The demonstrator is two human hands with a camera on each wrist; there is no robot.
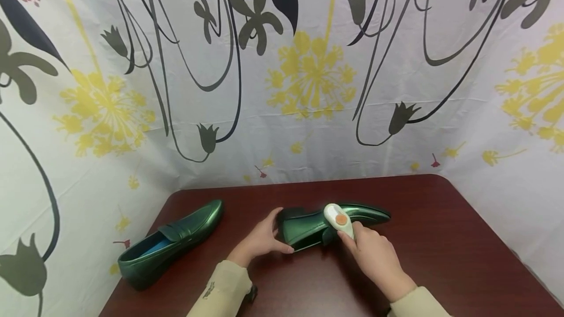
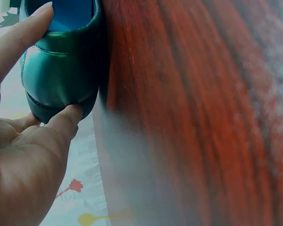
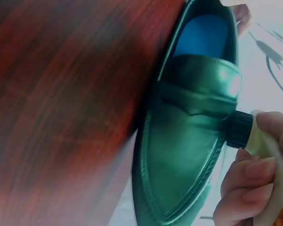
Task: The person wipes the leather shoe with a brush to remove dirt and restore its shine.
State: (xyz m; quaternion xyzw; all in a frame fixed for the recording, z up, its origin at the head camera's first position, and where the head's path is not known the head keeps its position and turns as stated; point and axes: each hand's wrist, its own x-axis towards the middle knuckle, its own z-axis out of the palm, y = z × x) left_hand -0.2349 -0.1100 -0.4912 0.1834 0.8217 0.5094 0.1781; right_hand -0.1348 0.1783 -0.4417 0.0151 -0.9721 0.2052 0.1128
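A shiny green loafer (image 1: 304, 229) is tipped on its side, opening toward me and toe to the right. My left hand (image 1: 262, 236) grips its heel; in the left wrist view the thumb lies at the opening's rim and fingers are under the heel (image 2: 61, 75). In my right hand (image 1: 376, 258) is a small brush (image 1: 339, 219) with a white handle and an orange spot. Its dark bristles (image 3: 239, 129) meet the side of the loafer near the strap, as the right wrist view shows. A blue insole (image 3: 203, 37) shows inside.
The matching green loafer (image 1: 172, 243) stands upright on the left of the dark red wooden table (image 1: 440, 238), toe pointing away to the right. Behind and at both sides hangs a white flower-patterned cloth (image 1: 282, 155).
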